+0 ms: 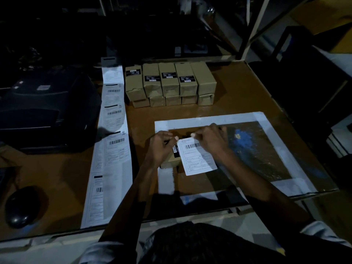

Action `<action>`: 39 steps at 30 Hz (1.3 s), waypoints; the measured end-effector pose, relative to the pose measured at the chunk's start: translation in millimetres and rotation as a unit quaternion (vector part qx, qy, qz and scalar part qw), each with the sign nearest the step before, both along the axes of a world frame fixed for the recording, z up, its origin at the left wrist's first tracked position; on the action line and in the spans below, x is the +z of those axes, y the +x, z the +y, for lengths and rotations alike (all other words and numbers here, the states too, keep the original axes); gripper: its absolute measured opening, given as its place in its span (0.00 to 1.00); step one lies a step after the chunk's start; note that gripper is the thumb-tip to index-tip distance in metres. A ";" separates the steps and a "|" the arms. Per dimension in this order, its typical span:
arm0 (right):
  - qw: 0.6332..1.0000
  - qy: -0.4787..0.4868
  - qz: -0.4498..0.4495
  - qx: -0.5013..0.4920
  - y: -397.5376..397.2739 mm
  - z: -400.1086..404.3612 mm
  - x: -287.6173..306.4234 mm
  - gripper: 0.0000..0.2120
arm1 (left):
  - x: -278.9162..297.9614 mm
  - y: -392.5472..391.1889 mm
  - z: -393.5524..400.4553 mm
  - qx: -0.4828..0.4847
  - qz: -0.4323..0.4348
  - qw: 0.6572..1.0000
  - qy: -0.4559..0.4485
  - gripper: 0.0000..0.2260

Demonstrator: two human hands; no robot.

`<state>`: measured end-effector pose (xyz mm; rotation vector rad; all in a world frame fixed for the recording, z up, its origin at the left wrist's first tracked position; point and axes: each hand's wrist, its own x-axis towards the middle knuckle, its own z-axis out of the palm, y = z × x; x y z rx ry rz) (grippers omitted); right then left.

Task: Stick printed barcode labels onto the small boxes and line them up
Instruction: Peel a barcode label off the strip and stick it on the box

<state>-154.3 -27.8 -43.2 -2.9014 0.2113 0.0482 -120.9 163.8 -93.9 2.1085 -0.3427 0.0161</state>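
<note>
Fingers (pixel 176 138) pinch one label (pixel 198 157); ten boxes (pixel 170 83) stacked.

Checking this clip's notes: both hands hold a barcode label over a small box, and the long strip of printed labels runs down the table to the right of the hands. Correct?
Not quite. In the head view the strip of printed labels lies to the left of the hands, beside the printer. The rest holds: left hand and right hand hold a barcode label over a small box.

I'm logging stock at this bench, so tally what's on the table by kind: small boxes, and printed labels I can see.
Stacked boxes at the back: 10
Box under the hands: 1
Label held by left hand and right hand, label: 1
Labels on the strip: 5 visible
Total: 17
</note>
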 end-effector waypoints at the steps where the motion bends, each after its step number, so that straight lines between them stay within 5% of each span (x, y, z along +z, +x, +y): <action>1: 1.000 -0.007 0.003 -0.021 -0.7 -8.1 1.0 0.12 | 0.0 -0.2 0.2 0.000 0.000 1.000 0.003 0.08; 14: 0.997 0.067 0.025 -0.006 0.5 4.6 -3.4 0.13 | -2.3 6.5 1.0 -0.046 -0.008 0.998 0.046 0.10; 21: 0.999 -0.030 0.016 -0.008 4.1 11.6 5.7 0.10 | 4.1 -1.5 -0.7 -0.040 -0.007 0.999 0.035 0.11; 25: 0.999 0.032 -0.015 0.024 6.1 45.0 -12.1 0.08 | 2.9 -0.6 0.7 -0.044 -0.017 0.998 0.029 0.10; 33: 0.996 0.075 0.027 -0.033 4.1 -21.2 -7.3 0.18 | -0.4 0.4 0.6 -0.035 -0.007 0.999 0.023 0.11; 39: 0.986 0.156 0.019 -0.061 9.0 -39.1 -3.4 0.14 | -1.5 1.2 1.1 -0.034 -0.013 0.999 0.027 0.10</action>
